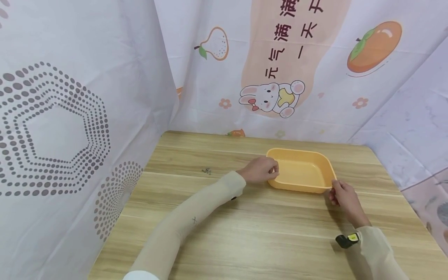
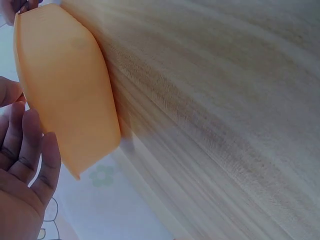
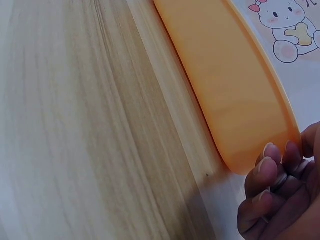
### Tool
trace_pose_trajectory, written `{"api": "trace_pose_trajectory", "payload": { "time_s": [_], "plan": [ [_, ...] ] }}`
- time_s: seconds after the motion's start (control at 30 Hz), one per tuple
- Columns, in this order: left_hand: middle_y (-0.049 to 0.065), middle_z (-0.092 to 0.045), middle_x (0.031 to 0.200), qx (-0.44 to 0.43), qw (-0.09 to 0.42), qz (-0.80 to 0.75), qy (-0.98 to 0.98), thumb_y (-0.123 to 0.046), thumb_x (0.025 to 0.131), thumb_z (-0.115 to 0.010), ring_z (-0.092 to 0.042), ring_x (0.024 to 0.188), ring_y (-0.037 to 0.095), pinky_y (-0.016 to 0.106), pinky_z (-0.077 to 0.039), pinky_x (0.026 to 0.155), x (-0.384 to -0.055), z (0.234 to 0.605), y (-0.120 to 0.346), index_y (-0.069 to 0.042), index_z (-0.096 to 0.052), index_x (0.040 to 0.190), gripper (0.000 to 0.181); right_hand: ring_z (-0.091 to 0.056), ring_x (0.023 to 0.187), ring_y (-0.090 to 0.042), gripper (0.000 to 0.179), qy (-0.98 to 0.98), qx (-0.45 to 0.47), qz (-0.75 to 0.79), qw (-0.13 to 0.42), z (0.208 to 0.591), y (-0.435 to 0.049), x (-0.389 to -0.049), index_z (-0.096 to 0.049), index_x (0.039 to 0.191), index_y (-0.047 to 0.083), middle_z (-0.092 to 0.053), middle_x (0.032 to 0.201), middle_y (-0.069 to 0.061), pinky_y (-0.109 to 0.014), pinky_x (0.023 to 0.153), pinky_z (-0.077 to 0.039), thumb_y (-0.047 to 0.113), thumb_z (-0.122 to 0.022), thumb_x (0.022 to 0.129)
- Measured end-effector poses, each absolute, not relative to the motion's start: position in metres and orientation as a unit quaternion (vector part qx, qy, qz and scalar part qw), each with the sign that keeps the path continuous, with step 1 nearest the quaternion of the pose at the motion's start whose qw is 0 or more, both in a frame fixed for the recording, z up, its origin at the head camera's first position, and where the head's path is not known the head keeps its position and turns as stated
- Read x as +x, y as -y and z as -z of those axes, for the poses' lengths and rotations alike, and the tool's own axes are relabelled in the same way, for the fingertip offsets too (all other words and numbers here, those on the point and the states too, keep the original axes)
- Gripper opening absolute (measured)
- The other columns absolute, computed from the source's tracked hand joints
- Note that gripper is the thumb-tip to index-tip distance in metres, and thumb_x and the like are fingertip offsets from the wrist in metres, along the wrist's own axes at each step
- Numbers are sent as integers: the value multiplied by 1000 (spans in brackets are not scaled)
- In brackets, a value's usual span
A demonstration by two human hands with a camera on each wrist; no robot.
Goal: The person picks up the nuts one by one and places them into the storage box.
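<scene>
A shallow orange plastic tray (image 1: pixel 302 173) with rounded corners sits on the wooden table, nothing in it. At its left end, my left hand (image 1: pixel 260 170) pinches the rim between thumb and fingers. My right hand (image 1: pixel 344 196) grips the front right corner of the rim, thumb on top and fingers curled below. The left wrist view shows the tray's outer side (image 2: pixel 70 85) beside the left fingers (image 2: pixel 31 130). In the right wrist view, the right fingers (image 3: pixel 262 175) are curled at the end of the tray's side wall (image 3: pixel 235 90).
Several small dark metallic bits (image 1: pixel 207 170) lie in a little cluster on the table (image 1: pixel 245 233), left of the tray. A printed cloth (image 1: pixel 217 77) hangs behind the table, and another (image 1: pixel 133 97) hangs along the left side.
</scene>
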State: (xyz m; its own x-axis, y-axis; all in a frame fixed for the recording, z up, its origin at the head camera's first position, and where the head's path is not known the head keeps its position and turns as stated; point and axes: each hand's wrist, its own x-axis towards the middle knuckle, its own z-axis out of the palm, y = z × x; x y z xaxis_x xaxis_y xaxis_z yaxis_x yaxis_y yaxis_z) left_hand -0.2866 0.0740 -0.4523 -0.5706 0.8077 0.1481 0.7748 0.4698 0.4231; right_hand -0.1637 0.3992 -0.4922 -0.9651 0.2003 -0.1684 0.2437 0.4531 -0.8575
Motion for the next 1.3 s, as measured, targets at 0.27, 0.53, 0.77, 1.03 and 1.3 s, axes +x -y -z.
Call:
{"api": "trace_pose_trajectory", "payload": {
  "time_s": [0.27,0.53,0.77,1.03,1.3],
  "plan": [
    [-10,-62,81,459,51,-212,-861,-18,99,-63,-51,67,3,17,-43,61,-286,455,-76,-17,-74,96,11,-54,62,-14,56,-853,131,504,25,491,-398,-164,-52,92,0,-57,74,-3,-30,57,-49,47,-30,111],
    [-10,-62,81,457,52,-206,-864,-18,99,-63,-50,66,3,17,-42,60,-285,458,-76,-16,-74,97,12,-54,62,-13,56,-852,132,506,26,492,-398,-163,-52,92,-1,-57,73,-3,-30,57,-49,47,-30,111],
    [-9,-61,81,456,42,-211,-864,-17,98,-62,-50,66,3,17,-42,59,-288,461,-75,-15,-75,98,13,-54,62,-14,55,-851,136,507,27,491,-398,-165,-52,92,0,-57,74,-3,-30,57,-48,46,-29,112],
    [-9,-61,82,459,17,-246,-853,-22,100,-64,-53,74,5,17,-43,65,-289,466,-67,-16,-74,97,12,-54,62,-13,54,-847,132,514,22,491,-397,-163,-52,92,-1,-57,73,-3,-30,57,-49,44,-30,112],
    [-10,-64,89,450,-3,-283,-847,-24,102,-63,-57,80,2,15,-46,72,-291,473,-51,-16,-70,98,11,-54,62,-13,53,-846,127,518,14,492,-398,-163,-52,90,1,-57,73,-2,-29,57,-49,45,-30,112]
  ]
}}
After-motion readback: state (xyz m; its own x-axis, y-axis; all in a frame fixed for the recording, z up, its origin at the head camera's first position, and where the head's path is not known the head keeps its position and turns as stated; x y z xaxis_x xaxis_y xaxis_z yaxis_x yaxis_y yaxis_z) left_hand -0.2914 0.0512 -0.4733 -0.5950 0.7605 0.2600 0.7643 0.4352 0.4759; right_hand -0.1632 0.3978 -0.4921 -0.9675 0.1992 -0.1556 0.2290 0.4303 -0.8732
